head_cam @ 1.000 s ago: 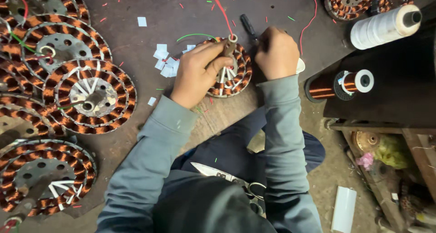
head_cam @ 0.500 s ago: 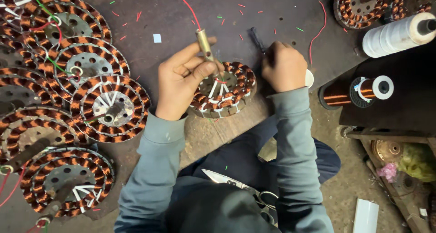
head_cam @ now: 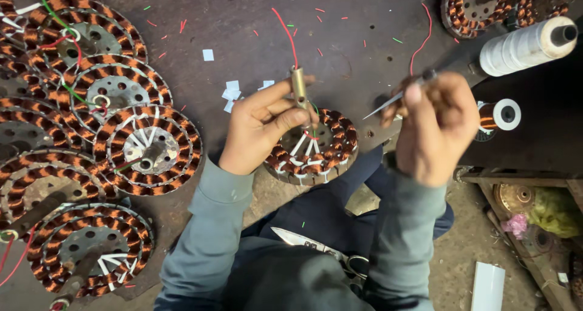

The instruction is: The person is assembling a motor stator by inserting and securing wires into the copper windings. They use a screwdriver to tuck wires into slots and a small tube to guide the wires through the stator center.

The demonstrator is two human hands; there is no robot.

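Observation:
A round stator wound with copper coils (head_cam: 331, 150) lies at the near edge of the dark workbench (head_cam: 243, 38). My left hand (head_cam: 264, 126) rests on its left side and pinches a small brass-coloured tube (head_cam: 298, 87) upright, with a red wire (head_cam: 284, 26) running up from the tube. My right hand (head_cam: 434, 126) is raised to the right of the stator and grips a thin pointed metal tool (head_cam: 388, 104), its tip aimed left toward the tube.
Several finished copper-wound stators (head_cam: 146, 150) are stacked along the left. A white thread cone (head_cam: 525, 44) and a copper wire spool (head_cam: 501, 115) sit at right. Scissors (head_cam: 310, 243) lie in my lap. Paper scraps (head_cam: 231, 92) and wire clippings dot the bench.
My left hand lifted the brass tube and red wire up off the stator. My right hand rose from the bench, bringing the pointed tool up to the stator's right.

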